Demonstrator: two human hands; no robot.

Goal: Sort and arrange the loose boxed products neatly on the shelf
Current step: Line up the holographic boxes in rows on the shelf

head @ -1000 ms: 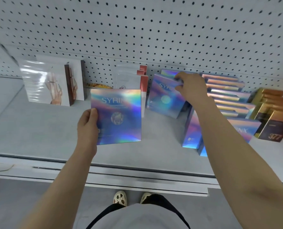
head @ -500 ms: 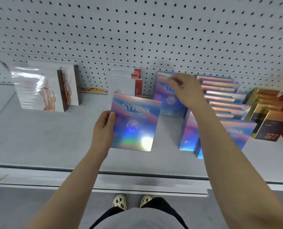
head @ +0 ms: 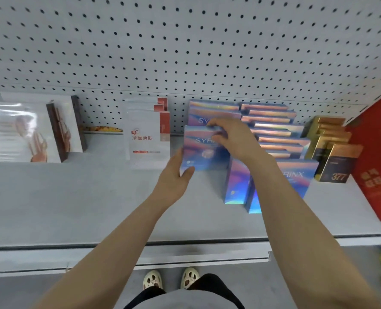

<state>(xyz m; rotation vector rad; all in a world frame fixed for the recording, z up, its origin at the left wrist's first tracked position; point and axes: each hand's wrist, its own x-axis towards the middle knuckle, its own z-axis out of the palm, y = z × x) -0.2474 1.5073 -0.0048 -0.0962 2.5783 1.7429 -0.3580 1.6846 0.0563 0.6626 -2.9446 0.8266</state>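
Both hands on one holographic box [head: 204,150], upright on the shelf [head: 78,197].
Left hand [head: 176,175] grips its near-left corner — right hand [head: 231,139] pinches its top edge, just before the far boxes.

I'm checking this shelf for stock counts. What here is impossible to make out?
- Head view: the front holographic box's full name, covered by the right hand.
- How many holographic boxes stand behind it, hidden by that box and hand.
- Small print on the white box, too blurred.
- The red panel, cut by the right edge.
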